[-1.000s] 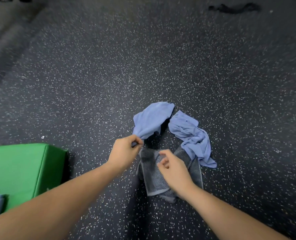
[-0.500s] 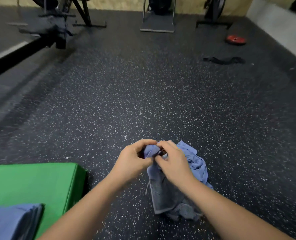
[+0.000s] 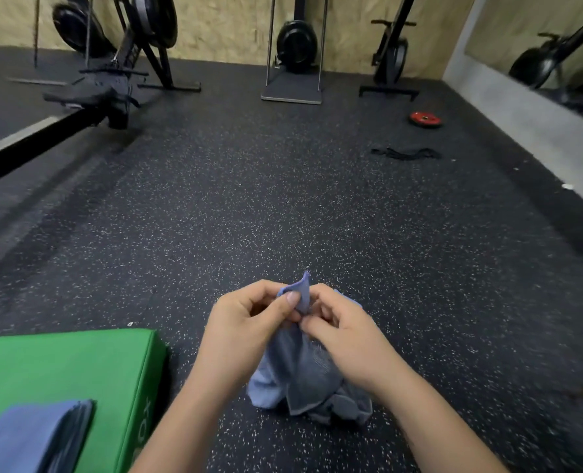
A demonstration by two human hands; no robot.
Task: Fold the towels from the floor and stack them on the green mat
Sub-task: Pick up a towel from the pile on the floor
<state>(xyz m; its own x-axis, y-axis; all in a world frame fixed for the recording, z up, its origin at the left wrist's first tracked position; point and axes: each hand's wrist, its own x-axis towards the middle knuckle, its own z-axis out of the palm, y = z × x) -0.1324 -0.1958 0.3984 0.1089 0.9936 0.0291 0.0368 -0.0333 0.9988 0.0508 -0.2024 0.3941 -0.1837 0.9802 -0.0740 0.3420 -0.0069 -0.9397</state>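
Nearest you, at the lower left, a stack of folded blue towels (image 3: 27, 435) lies on the green mat (image 3: 78, 363), whose thick side wall faces the middle of the floor. Just right of the mat, your left hand (image 3: 249, 322) and your right hand (image 3: 344, 332) meet in front of you, both pinched closed on the same blue towel (image 3: 300, 367). Your left thumb and fingers grip its upper edge, and a small corner of cloth sticks up between the two hands. Your right fingers clamp the fabric just beside the left thumb. The rest of the towel hangs down below your hands in loose folds; a grey towel (image 3: 344, 404) is bunched at its lower end on the speckled black floor (image 3: 283, 199).

Farther out, to the right, a black strap (image 3: 406, 153) lies flat, and beyond it a red weight plate (image 3: 425, 118). At the far wall stand exercise machines (image 3: 295, 49), with a long black rail (image 3: 37, 138) running in from the left.
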